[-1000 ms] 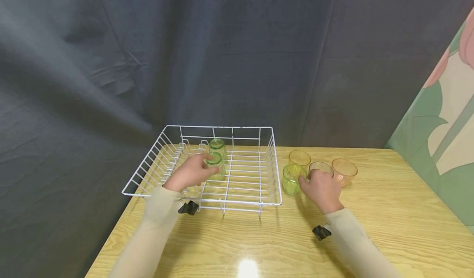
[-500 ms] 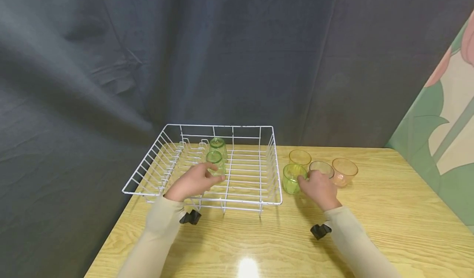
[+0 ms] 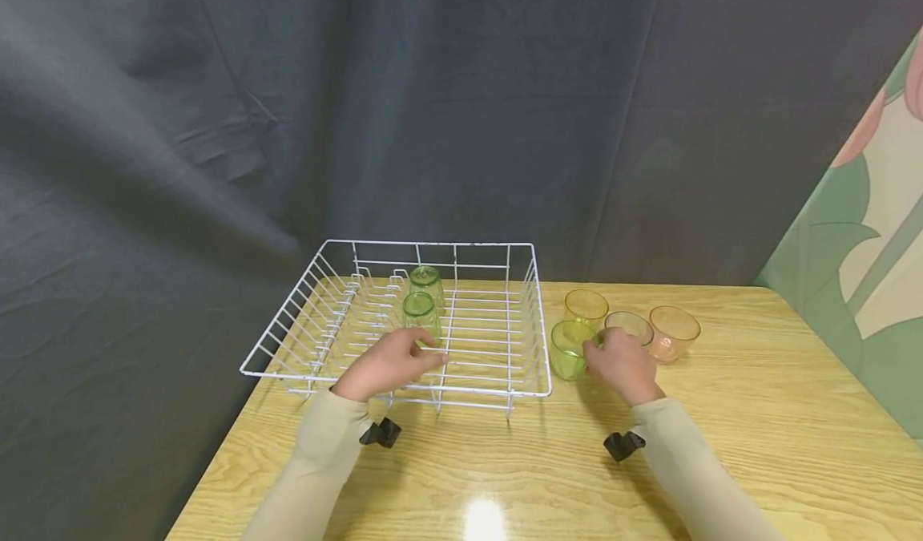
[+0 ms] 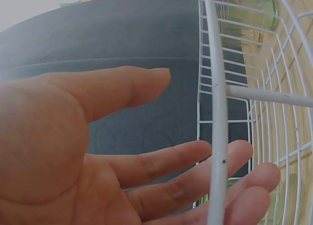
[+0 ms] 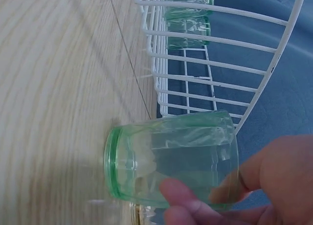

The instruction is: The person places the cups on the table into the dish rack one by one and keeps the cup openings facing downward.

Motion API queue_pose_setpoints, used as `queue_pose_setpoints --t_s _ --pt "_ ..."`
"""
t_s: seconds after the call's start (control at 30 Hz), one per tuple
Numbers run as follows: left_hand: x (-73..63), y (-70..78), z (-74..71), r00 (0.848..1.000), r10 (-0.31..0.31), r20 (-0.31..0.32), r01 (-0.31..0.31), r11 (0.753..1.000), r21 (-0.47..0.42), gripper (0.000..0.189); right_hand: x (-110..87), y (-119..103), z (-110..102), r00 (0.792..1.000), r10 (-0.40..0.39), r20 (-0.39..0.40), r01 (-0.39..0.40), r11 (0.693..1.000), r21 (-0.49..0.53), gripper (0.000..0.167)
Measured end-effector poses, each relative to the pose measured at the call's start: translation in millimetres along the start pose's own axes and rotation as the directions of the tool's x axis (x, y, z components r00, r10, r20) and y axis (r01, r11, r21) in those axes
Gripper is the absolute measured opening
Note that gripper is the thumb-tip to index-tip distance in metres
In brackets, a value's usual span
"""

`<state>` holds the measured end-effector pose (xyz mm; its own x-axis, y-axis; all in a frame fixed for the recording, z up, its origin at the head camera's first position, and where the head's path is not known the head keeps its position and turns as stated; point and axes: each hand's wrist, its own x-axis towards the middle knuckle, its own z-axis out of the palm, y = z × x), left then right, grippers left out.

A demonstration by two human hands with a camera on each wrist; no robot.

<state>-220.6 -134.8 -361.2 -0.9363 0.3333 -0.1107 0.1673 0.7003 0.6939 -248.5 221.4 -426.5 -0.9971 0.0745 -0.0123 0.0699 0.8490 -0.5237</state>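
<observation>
A white wire dish rack (image 3: pixel 534 316) stands on the wooden table. Two green glasses sit upside down inside it, one at the back (image 3: pixel 425 280) and one nearer (image 3: pixel 420 312). My left hand (image 3: pixel 425 357) lies open over the rack's front wires, just short of the nearer glass and holding nothing. In the left wrist view that hand (image 4: pixel 188 112) shows straight fingers (image 4: pixel 166 164) behind a rack wire (image 4: pixel 217 137). My right hand (image 3: pixel 594 353) grips a green glass (image 3: pixel 568 349) standing on the table right of the rack. The right wrist view shows finger and thumb around this glass (image 5: pixel 171 159).
Beside the held glass stand a yellow glass (image 3: pixel 586 307), a clear glass (image 3: pixel 630 325) and an orange glass (image 3: pixel 674 331). A dark curtain hangs behind the table (image 3: pixel 757 413). A patterned panel (image 3: pixel 858 252) rises at the right. The table's left edge lies just beyond the rack.
My left hand has let go of the nearer green glass in the rack and drawn back toward the rack's front. My right hand has stayed at the green glass on the table.
</observation>
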Motion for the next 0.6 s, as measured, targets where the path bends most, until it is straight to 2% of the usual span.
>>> queue_pose_setpoints --t_s 0.6 --pt "-0.3 -10.1 -4.0 0.999 -0.028 -0.016 0.028 0.999 -0.033 0.048 -0.4 0.8 -3.0 0.999 -0.033 0.023 0.032 0.999 0.034 0.047"
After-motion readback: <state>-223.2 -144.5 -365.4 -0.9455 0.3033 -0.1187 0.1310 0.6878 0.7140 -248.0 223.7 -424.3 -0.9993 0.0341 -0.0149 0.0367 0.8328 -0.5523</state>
